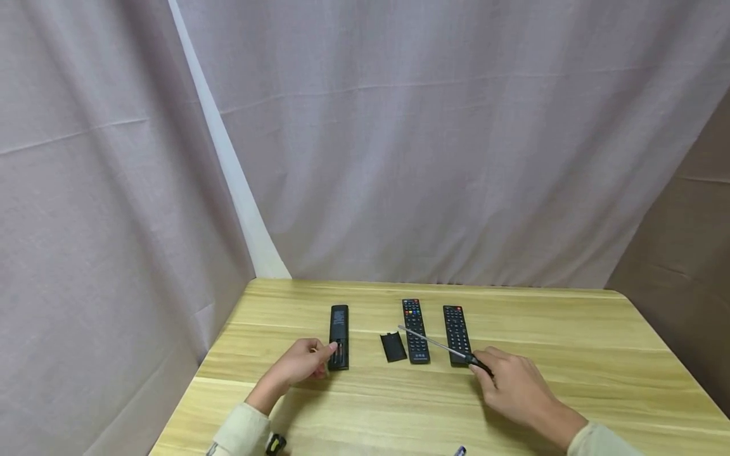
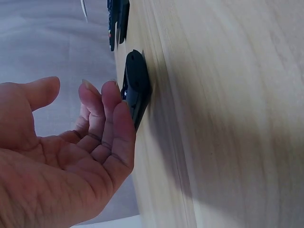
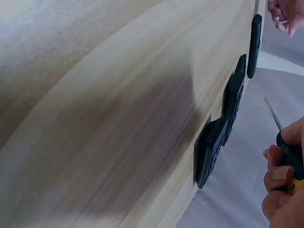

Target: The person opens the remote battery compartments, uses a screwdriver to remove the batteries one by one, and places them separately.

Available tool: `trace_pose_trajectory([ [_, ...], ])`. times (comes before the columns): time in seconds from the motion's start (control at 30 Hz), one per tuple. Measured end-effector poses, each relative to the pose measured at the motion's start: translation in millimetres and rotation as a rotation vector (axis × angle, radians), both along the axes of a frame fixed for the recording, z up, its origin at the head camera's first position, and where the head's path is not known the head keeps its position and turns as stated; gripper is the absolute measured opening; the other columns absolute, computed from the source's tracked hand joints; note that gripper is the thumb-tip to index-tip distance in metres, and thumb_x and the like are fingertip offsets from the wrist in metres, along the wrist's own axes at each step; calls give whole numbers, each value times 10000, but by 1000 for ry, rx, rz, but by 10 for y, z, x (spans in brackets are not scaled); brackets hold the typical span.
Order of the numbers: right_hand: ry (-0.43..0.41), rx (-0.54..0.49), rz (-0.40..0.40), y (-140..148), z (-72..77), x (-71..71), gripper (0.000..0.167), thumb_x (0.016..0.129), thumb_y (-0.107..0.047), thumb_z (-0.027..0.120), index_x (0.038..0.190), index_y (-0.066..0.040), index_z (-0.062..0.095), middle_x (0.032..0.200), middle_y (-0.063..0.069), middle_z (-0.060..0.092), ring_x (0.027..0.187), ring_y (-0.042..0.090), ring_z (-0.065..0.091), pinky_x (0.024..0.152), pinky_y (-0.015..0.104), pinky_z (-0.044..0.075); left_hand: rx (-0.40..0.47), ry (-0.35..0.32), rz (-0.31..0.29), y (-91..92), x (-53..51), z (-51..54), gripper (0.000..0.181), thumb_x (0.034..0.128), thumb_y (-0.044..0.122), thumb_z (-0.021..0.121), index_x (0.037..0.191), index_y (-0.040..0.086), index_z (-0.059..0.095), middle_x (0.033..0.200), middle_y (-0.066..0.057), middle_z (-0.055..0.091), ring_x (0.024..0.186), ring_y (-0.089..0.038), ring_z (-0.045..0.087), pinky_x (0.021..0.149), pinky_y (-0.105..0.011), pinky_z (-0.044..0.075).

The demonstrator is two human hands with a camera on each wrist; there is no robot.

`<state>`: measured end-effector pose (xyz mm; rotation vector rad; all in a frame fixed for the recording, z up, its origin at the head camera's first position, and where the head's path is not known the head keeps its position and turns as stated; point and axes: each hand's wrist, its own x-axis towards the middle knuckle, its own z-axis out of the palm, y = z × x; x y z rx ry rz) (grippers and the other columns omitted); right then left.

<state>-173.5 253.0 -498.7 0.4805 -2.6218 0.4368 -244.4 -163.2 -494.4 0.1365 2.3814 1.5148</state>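
A black remote control (image 1: 339, 322) lies back up at the left of the table, its battery compartment uncovered; what sits in the compartment is too small to tell. My left hand (image 1: 299, 362) is beside its near end, fingers loosely bent, and the left wrist view shows the thumb apart with nothing gripped. In my right hand (image 1: 513, 385) I hold a screwdriver (image 1: 436, 344) by its black and yellow handle (image 3: 289, 152). Its thin shaft points left, passing in front of two button-side-up remotes, the middle one (image 1: 413, 316) and the right one (image 1: 454, 323). A black battery cover (image 1: 393, 348) lies left of the middle remote.
The wooden table (image 1: 365, 405) ends at grey curtains (image 1: 428, 158) behind and to the left. Near the left sleeve is a small black and yellow object (image 1: 275, 444). Part of a small blue and white item (image 1: 460, 451) shows at the bottom edge.
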Motion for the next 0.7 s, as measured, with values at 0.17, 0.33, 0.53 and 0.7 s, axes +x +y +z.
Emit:
trace_pose_trajectory([
  [0.17, 12, 2, 6, 43, 16, 24, 86, 923, -126, 791, 1007, -109, 787, 780, -142, 606, 610, -71, 376, 514, 154, 341, 3, -11, -13, 3, -3, 9, 415, 1071, 436, 639, 875, 79, 561, 783, -43, 626, 787, -214, 658, 781, -360, 618],
  [0.33, 7, 12, -25, 105, 38, 35, 128, 921, -129, 788, 1045, -101, 799, 869, -86, 720, 656, -33, 514, 546, 201, 455, -14, -11, -16, -10, -1, 9, 423, 1065, 453, 644, 878, 80, 577, 784, -38, 647, 783, -204, 671, 772, -338, 610],
  [0.53, 22, 4, -66, 197, 81, 59, 115, 935, -132, 774, 1046, -111, 796, 992, 4, 805, 856, 207, 784, 677, 438, 644, -36, 4, -3, -39, 18, -1, 448, 1065, 433, 646, 901, 18, 617, 806, -78, 671, 767, -214, 678, 727, -320, 585],
  [0.7, -5, -20, -118, 280, 104, 88, 85, 948, -141, 762, 1028, -122, 778, 980, 15, 793, 850, 232, 773, 673, 488, 626, -52, 2, 10, -61, 28, -27, 452, 1072, 443, 630, 916, 19, 622, 813, -74, 654, 765, -221, 678, 731, -335, 591],
])
